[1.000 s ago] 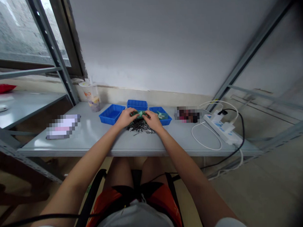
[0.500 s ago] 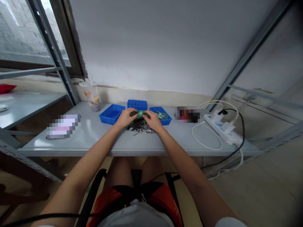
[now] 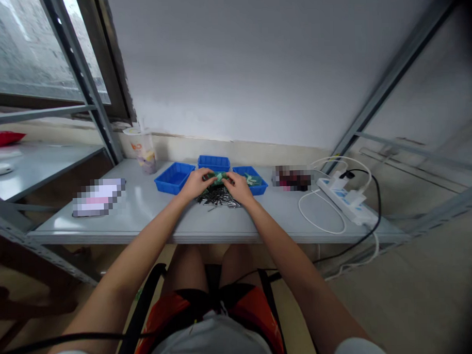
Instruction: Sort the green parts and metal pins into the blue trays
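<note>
Between my two hands is a small green bundle (image 3: pixel 219 176) with a paler middle; its exact kind is too small to make out. My left hand (image 3: pixel 198 182) pinches its left end, and my right hand (image 3: pixel 237 187) grips the right end. Just below lies a loose pile of thin dark metal pins (image 3: pixel 218 197) on the grey table (image 3: pixel 144 216). Beyond my right hand, a blue tray (image 3: pixel 261 189) holds similar green pieces with pale strands. To the left of my left hand sits another blue tray (image 3: pixel 168 186). A third blue tray (image 3: pixel 213 159) stands behind the bundle.
A lidded drink cup (image 3: pixel 144 152) with a straw stands at the back left. A blurred-out phone-like object (image 3: pixel 99 197) lies at the left. Toward the right are a dark and red pixelated item (image 3: pixel 292 179) and a white power strip (image 3: pixel 347 201) with looping cables.
</note>
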A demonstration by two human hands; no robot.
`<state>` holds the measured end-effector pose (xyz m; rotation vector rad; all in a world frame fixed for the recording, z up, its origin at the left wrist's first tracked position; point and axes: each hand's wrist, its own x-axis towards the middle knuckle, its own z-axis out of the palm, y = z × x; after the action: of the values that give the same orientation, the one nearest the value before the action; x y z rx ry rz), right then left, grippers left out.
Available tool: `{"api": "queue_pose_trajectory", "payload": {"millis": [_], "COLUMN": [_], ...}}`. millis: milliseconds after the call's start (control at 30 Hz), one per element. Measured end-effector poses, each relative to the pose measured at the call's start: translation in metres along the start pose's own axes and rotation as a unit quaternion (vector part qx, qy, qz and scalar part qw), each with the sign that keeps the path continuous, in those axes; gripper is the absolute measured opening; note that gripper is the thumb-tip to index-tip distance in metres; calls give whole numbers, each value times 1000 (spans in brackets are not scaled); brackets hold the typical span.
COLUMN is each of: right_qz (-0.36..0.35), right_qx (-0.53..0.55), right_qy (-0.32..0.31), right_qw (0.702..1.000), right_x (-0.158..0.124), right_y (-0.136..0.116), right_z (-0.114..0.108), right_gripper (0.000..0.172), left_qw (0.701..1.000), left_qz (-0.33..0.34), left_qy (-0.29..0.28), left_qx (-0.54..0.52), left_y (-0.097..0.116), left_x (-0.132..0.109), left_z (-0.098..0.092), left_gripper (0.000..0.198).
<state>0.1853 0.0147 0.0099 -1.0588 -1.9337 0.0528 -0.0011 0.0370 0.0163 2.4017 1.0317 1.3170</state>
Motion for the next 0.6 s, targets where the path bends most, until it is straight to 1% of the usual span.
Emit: {"api": "queue_pose_trajectory", "payload": {"millis": [367, 600], "right_qz": [7, 0], "right_qx": [11, 15], "right_qy": [27, 41], "right_qw": [1000, 999], "right_x": [0, 0], "right_y": [7, 5], "right_z": [3, 1], "right_gripper": [18, 17], "left_qw": [1000, 1000], "left_qz": [3, -4], "left_qy": [9, 2], "left_qx": [-14, -14], "left_y": [0, -2], "left_x": [1, 2], "left_z": [-1, -1], "left_gripper": [18, 20]}}
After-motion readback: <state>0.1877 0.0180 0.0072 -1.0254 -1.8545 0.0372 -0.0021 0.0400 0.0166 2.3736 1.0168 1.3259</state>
